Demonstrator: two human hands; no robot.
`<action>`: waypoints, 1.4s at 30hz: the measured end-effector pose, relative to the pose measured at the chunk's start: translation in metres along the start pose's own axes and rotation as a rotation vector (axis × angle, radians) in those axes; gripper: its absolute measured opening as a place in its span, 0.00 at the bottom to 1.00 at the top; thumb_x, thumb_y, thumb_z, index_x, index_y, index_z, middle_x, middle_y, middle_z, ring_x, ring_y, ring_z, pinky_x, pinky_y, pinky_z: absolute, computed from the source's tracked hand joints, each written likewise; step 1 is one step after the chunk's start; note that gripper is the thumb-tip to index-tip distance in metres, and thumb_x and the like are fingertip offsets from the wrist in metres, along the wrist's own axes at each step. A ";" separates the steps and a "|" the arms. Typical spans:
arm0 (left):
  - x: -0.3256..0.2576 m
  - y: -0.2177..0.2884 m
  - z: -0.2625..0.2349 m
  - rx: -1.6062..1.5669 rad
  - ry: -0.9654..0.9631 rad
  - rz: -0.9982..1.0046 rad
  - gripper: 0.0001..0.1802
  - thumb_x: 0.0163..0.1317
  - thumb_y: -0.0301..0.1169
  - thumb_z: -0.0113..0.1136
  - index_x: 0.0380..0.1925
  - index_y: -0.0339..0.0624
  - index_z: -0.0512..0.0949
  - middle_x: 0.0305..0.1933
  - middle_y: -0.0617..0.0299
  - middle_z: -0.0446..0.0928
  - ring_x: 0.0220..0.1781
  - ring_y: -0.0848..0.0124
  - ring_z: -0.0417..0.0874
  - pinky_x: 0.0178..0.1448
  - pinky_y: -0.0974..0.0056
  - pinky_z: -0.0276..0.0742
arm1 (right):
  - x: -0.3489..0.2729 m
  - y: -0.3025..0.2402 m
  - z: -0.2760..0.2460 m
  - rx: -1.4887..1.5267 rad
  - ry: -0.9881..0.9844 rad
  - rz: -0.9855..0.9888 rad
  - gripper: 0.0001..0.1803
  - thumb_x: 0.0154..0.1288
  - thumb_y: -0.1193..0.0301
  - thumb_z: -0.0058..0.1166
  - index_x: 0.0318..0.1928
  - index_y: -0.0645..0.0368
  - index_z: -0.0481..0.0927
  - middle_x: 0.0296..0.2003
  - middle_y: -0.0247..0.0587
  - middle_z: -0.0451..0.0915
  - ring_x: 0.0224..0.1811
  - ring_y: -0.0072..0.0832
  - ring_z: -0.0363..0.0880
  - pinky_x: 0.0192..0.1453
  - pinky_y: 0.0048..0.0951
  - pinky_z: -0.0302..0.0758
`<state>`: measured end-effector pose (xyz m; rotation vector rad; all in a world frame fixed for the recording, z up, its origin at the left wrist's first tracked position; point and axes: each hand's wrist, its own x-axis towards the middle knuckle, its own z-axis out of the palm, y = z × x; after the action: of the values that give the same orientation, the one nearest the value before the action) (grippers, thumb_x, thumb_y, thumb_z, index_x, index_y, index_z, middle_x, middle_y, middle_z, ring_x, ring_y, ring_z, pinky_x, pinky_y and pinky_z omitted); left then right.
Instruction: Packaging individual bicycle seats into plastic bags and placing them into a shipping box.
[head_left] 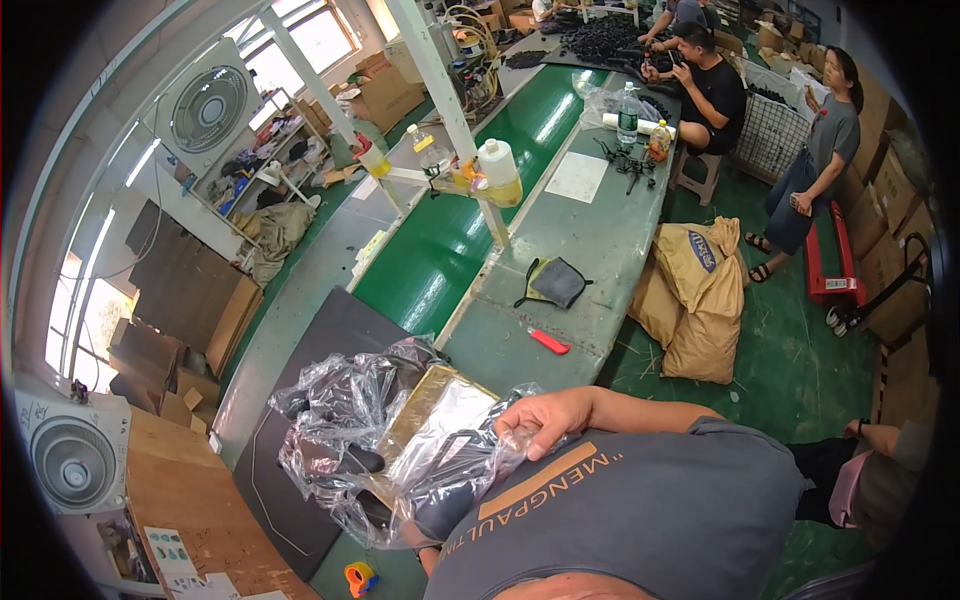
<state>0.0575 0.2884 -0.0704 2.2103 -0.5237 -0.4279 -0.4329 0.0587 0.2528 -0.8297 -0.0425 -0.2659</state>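
A large crumpled clear plastic bag (318, 395) lies over a dark board (265, 480) close to my body. Dark padded-looking pieces (365, 458) show through the film. A flat, gold-edged rectangle (405, 425) with a pale, shiny surface also shows there; I cannot tell exactly what it is. My right hand (545, 420) is closed on the bag's right side, fingers pinching the film. Low against my shirt, my left hand (428, 556) is mostly hidden behind the bag and my body, so its fingers do not show.
A red utility knife (548, 341) and a grey cloth mask (558, 282) lie on the bench. Beyond a white post runs a green conveyor belt (425, 255). An orange tape roll (358, 578) is near the lower edge. Stuffed sacks (700, 325) stand right; several people are farther off.
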 end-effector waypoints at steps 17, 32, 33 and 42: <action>0.002 0.001 -0.006 0.234 -0.079 0.083 0.28 0.67 0.42 0.59 0.48 0.19 0.83 0.49 0.31 0.85 0.48 0.42 0.86 0.55 0.48 0.79 | -0.023 0.002 0.004 0.308 1.072 -0.571 0.10 0.73 0.78 0.57 0.48 0.48 0.75 0.28 0.24 0.72 0.19 0.16 0.64 0.23 0.23 0.59; -0.003 0.007 0.001 0.017 -0.037 -0.047 0.28 0.67 0.41 0.61 0.50 0.21 0.83 0.48 0.34 0.86 0.47 0.43 0.86 0.55 0.49 0.78 | 0.008 0.007 0.007 0.075 0.346 -0.033 0.13 0.75 0.75 0.61 0.55 0.54 0.74 0.37 0.25 0.78 0.25 0.07 0.71 0.21 0.16 0.59; -0.004 0.006 0.001 0.009 -0.032 -0.051 0.28 0.67 0.41 0.61 0.50 0.21 0.83 0.48 0.34 0.86 0.47 0.43 0.86 0.55 0.49 0.78 | 0.007 0.005 0.006 0.091 0.406 -0.068 0.12 0.75 0.75 0.61 0.54 0.54 0.74 0.37 0.26 0.79 0.25 0.08 0.72 0.21 0.17 0.60; -0.015 0.033 -0.007 0.099 -0.010 -0.022 0.27 0.66 0.40 0.62 0.50 0.21 0.83 0.49 0.32 0.86 0.47 0.41 0.87 0.57 0.47 0.78 | -0.033 -0.020 0.010 -0.125 1.113 -0.696 0.11 0.74 0.81 0.57 0.52 0.55 0.74 0.39 0.28 0.77 0.34 0.12 0.75 0.34 0.20 0.71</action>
<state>0.0403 0.2813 -0.0383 2.3121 -0.5371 -0.4325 -0.4689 0.0600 0.2697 -0.6719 0.7463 -1.3649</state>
